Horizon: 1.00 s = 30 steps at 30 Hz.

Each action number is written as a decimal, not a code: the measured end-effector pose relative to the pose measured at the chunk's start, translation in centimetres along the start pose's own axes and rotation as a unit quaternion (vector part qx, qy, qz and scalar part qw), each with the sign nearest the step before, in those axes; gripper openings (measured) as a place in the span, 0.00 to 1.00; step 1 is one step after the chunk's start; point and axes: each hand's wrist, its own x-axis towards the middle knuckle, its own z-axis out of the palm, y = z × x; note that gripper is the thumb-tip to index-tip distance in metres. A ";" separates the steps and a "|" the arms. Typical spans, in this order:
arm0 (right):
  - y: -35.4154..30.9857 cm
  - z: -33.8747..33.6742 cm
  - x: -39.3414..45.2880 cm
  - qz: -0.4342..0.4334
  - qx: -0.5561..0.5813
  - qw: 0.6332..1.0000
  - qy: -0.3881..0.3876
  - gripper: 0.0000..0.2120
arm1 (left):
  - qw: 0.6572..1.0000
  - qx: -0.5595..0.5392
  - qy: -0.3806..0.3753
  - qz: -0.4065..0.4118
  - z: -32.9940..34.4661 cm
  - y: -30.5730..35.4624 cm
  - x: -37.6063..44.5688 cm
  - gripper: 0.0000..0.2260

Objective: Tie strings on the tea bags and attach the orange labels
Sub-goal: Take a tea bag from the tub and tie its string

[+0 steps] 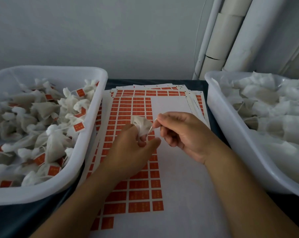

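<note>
Over a dark-covered table [16, 222], two bare forearms reach in from the near edge and meet above a stack of white label sheets [176, 177], whose top sheet carries rows of orange labels [138, 194] down its left half while its right half is bare. The left hand [131, 152] curls its fingers around a small white tea bag [142, 125], held up just above the sheet. The right hand [179, 133], close beside it, pinches a thin white string [154, 122] between thumb and forefinger, its other fingers curled in; the string runs down toward the bag, though where it meets the bag is too blurred to tell. To the left, a white plastic tub [87, 152] holds a heap of tea bags already bearing orange labels on strings. To the right, a second white tub [231, 134] is piled with plain white tea bags. Beyond the table stand a pale wall [111, 31] and, at the right corner, white pipes [231, 31].
</note>
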 end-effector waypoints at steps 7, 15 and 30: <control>0.1 0.1 -0.3 -0.011 -0.087 0.996 -0.029 0.13 | 0.983 0.091 -0.041 0.154 0.3 -0.2 -0.7 0.13; 0.2 -0.2 -0.4 -0.024 -0.121 0.990 -0.067 0.14 | 0.982 0.006 -0.063 0.177 0.4 -0.3 -0.8 0.16; 0.9 -0.1 0.2 -0.110 -0.240 0.964 0.002 0.11 | 0.978 -0.183 -0.070 0.069 -0.1 0.8 -1.1 0.25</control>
